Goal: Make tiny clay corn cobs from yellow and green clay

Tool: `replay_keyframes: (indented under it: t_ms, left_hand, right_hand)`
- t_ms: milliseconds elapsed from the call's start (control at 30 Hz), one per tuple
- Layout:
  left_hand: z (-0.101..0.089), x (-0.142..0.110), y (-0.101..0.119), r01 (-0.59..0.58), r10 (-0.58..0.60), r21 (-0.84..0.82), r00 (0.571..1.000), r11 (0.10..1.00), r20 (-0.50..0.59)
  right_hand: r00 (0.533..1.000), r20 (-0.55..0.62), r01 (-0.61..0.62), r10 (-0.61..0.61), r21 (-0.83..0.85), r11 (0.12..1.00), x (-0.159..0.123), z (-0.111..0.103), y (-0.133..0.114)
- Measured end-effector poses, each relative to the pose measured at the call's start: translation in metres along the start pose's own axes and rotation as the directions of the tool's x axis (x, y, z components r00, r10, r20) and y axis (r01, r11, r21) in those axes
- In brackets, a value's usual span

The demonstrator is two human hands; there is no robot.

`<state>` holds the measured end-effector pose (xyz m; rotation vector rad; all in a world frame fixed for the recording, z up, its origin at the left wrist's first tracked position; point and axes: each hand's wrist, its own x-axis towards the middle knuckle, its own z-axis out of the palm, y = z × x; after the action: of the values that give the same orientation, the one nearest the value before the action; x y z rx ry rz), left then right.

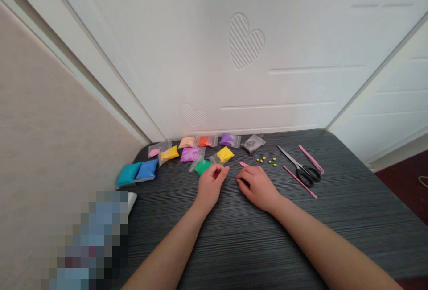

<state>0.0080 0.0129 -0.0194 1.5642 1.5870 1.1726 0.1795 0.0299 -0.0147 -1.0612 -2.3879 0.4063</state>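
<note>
My left hand [212,186] is held above the dark table with thumb and forefinger pinched together. Whatever may be between those fingertips is too small to make out. Right beside it lies a bag of green clay [202,166], partly covered by the hand. My right hand [257,187] rests low over the table, its fingers loosely bent and the thumb a little apart, with nothing visible in them. A pink tool tip [244,164] shows just behind its knuckles; the rest is hidden. Several tiny yellow-and-green pieces [266,160] lie beyond the right hand.
Scissors [302,169], a pink stick tool [300,182] and pink tweezers [311,159] lie at the right. Bags of clay, including yellow [225,154], purple [228,139], grey [253,143] and blue [147,170], line the back and left. A white panelled wall [207,80] rises behind.
</note>
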Motion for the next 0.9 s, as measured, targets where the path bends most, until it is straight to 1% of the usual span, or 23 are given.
replay_keyframes:
  t_ms: [367, 700, 900]
  left_hand:
    - [0.0009, 0.0013, -0.0019, 0.014, -0.013, -0.059, 1.0, 0.998, 0.017]
    - [-0.0005, -0.0006, 0.0005, 0.006, -0.006, 0.005, 0.999, 1.0, 0.036]
    - [-0.0032, -0.0028, 0.0027, 0.0, 0.0, 0.019, 1.0, 1.0, -0.003]
  right_hand:
    - [1.0, -0.005, 0.0, 0.0, -0.003, 1.0, 0.0002, 0.0014, -0.0006]
    - [1.0, -0.008, 0.008, -0.008, -0.004, 1.0, 0.0003, 0.0005, -0.0007]
    - [1.0, -0.007, 0.013, -0.013, -0.003, 1.0, 0.0, 0.0008, -0.0006]
